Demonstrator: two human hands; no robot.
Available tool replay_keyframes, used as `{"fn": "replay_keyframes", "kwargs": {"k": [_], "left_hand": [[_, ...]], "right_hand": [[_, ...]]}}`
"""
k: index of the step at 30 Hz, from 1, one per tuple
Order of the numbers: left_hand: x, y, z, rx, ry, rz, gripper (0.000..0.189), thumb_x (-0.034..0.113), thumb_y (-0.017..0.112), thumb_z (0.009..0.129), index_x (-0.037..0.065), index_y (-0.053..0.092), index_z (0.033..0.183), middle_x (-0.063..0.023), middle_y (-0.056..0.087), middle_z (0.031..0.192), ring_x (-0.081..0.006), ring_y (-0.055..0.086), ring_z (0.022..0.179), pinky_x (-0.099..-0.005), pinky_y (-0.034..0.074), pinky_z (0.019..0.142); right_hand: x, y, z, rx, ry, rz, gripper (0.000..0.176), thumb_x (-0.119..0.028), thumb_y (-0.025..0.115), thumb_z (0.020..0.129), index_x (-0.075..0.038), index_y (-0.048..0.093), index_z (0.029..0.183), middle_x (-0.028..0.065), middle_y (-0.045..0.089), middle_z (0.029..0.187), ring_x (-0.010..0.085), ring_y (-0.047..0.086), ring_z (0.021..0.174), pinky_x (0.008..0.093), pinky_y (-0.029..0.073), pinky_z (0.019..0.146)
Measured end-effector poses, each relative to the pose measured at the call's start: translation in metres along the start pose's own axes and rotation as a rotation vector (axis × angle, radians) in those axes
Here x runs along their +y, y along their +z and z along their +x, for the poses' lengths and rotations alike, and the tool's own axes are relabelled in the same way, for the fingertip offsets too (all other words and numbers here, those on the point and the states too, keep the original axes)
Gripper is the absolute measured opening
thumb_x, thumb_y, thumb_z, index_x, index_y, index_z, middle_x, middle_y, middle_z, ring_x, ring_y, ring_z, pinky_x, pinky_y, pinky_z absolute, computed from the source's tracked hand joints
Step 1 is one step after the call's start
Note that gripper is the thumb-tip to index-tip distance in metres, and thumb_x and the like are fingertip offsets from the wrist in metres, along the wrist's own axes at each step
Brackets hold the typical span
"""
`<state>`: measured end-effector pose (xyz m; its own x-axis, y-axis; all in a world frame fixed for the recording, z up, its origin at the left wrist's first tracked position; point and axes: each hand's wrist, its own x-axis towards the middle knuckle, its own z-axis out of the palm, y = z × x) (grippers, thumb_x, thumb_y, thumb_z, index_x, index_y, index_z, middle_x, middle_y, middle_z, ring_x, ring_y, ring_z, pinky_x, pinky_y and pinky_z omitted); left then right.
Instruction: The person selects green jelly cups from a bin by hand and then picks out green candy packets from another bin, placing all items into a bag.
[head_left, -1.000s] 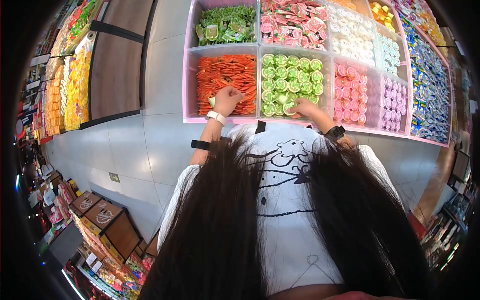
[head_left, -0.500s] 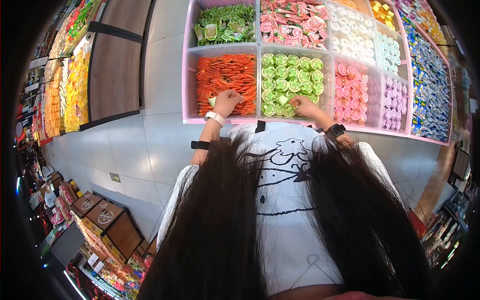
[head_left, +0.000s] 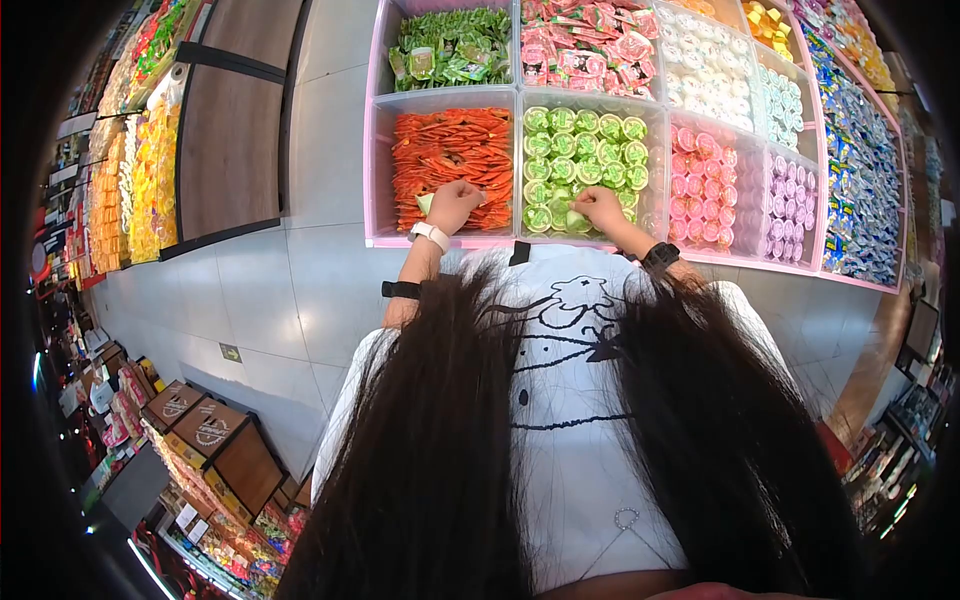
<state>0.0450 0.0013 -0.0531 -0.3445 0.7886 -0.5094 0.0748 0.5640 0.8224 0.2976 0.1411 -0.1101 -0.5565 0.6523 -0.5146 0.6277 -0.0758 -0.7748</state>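
My left hand [head_left: 455, 203] rests closed at the front of the bin of orange snack packets [head_left: 450, 150], and a small pale green packet [head_left: 425, 203] shows at its left side. Over the front edge of the neighbouring bin of round green jelly cups [head_left: 580, 150], my right hand [head_left: 600, 207] has its fingers closed on one green cup [head_left: 577, 220]. A white watch sits on my left wrist and a black one on my right. My long dark hair hides my forearms and chest below.
The pink display stand [head_left: 440, 240] has more bins: green packets [head_left: 450, 45], pink-red packets [head_left: 585, 45], white sweets, pink cups [head_left: 700, 180], purple cups [head_left: 790, 195], blue packets at right. A wooden-topped shelf [head_left: 230, 120] with yellow goods stands left, brown boxes [head_left: 205, 430] lower left.
My right hand has drawn slightly left and nearer the front edge of the green cup bin, still on a cup. My left hand has stayed in place.
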Motion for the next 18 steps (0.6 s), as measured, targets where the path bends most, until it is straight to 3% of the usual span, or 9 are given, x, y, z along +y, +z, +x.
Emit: {"fn": "replay_keyframes", "kwargs": {"k": [3,9,18], "left_hand": [[-0.002,-0.001,0.001,-0.029,-0.045,0.052,0.023,0.02,0.061,0.071,-0.002,0.055,0.067,-0.0033,0.051,0.059,-0.0096,0.044,0.055,-0.0257,0.036,0.052],[-0.005,-0.001,-0.001,-0.02,-0.132,0.056,0.027,0.024,0.062,0.07,-0.002,0.056,0.068,-0.0033,0.051,0.057,-0.0102,0.044,0.054,-0.0264,0.036,0.05],[-0.008,-0.001,-0.002,-0.012,-0.139,-0.006,0.027,0.023,0.062,0.07,-0.003,0.056,0.068,-0.0039,0.052,0.057,-0.0104,0.046,0.053,-0.026,0.037,0.05]], "right_hand": [[-0.009,0.0,-0.001,-0.001,0.104,0.071,0.017,-0.016,0.064,0.07,-0.002,0.053,0.068,0.0009,0.049,0.056,0.0076,0.044,0.047,0.0202,0.036,0.043],[-0.026,-0.002,-0.006,-0.026,0.326,0.525,0.015,-0.015,0.062,0.073,-0.004,0.051,0.073,0.0015,0.051,0.06,0.0081,0.047,0.049,0.0195,0.038,0.042],[-0.029,0.0,-0.007,0.022,0.375,0.609,0.016,-0.015,0.061,0.073,-0.006,0.048,0.071,0.0004,0.049,0.057,0.0076,0.045,0.046,0.019,0.036,0.04]]}}
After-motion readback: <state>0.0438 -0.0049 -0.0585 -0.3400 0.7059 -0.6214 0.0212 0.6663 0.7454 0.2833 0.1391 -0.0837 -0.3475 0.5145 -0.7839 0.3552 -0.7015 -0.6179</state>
